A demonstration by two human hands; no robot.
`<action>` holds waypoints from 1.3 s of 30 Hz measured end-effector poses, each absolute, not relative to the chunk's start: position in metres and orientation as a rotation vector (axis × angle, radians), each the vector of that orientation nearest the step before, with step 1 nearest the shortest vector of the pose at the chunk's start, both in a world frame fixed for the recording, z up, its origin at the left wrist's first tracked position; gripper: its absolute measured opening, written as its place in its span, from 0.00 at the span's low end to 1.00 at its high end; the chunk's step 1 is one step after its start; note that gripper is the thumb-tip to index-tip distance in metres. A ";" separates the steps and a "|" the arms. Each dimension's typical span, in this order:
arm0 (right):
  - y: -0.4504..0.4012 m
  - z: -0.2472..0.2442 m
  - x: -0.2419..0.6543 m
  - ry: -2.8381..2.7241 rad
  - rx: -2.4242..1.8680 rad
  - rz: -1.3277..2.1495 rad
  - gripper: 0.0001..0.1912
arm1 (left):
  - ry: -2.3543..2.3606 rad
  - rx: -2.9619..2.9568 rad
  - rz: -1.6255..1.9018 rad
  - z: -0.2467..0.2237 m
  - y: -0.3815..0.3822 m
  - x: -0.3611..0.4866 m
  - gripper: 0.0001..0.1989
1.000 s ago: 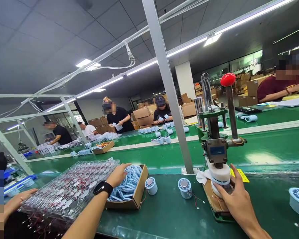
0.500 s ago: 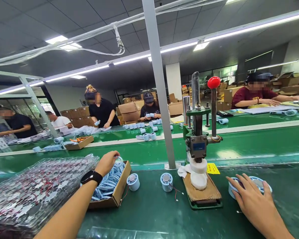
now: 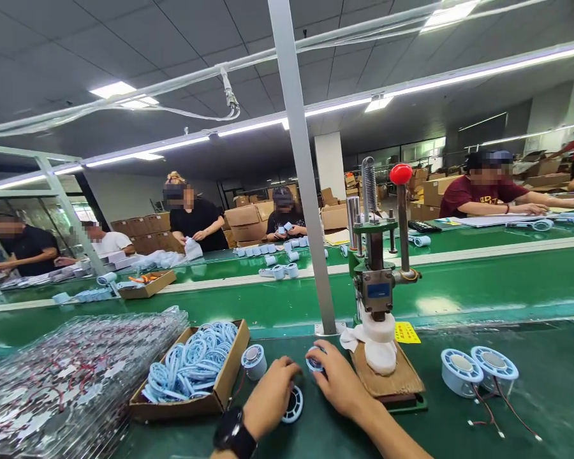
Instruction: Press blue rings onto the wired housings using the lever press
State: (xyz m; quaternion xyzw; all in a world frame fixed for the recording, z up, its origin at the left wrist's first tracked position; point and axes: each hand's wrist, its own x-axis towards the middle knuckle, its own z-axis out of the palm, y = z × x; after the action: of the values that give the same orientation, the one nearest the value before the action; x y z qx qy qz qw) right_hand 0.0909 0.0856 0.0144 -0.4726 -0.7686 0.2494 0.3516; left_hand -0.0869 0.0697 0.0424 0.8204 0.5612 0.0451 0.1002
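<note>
My left hand [image 3: 272, 392], with a black watch on the wrist, is over a light blue ring [image 3: 294, 405] low in the middle; its fingers are curled and what they grip is partly hidden. My right hand [image 3: 339, 376] has its fingers wrapped round a small blue cylindrical part [image 3: 314, 360] left of the press. Another blue cylinder [image 3: 254, 362] stands upright beside the box. Two more cylinders, one [image 3: 460, 373] left of the other [image 3: 495, 368], stand at the right with thin wires trailing.
A cardboard box [image 3: 234, 376] holds blue rings. Stacked clear trays [image 3: 67, 376] lie at the left. A hand press [image 3: 377, 287] with a red knob stands right of a metal post [image 3: 306, 166]. Across the green conveyor [image 3: 249, 295], several people work.
My left hand has moved from the box of rings to the middle, where a ring now shows. My right hand has left the two cylinders at the right and reached the middle one.
</note>
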 end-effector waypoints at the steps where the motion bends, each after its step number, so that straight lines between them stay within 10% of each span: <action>1: 0.080 0.010 0.093 -1.972 -1.226 0.657 0.22 | 1.730 2.384 0.203 0.034 0.061 -0.091 0.24; 13: 0.035 -0.062 0.109 -1.624 -1.159 0.713 0.36 | 1.671 1.802 0.983 -0.012 0.025 -0.068 0.34; 32: 0.038 -0.070 0.108 -1.708 -1.186 0.662 0.40 | 1.563 1.894 1.040 -0.039 0.028 -0.014 0.31; 39: 0.019 -0.089 0.096 -1.647 -1.432 0.112 0.32 | 1.620 1.832 0.977 -0.051 0.025 -0.011 0.31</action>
State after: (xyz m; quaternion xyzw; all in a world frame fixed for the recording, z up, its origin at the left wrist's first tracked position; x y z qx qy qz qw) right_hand 0.0962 0.0195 -0.0891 -0.5819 -0.6691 0.0455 0.4600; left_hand -0.0115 0.0249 -0.0506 0.6733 0.5954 0.3592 0.2512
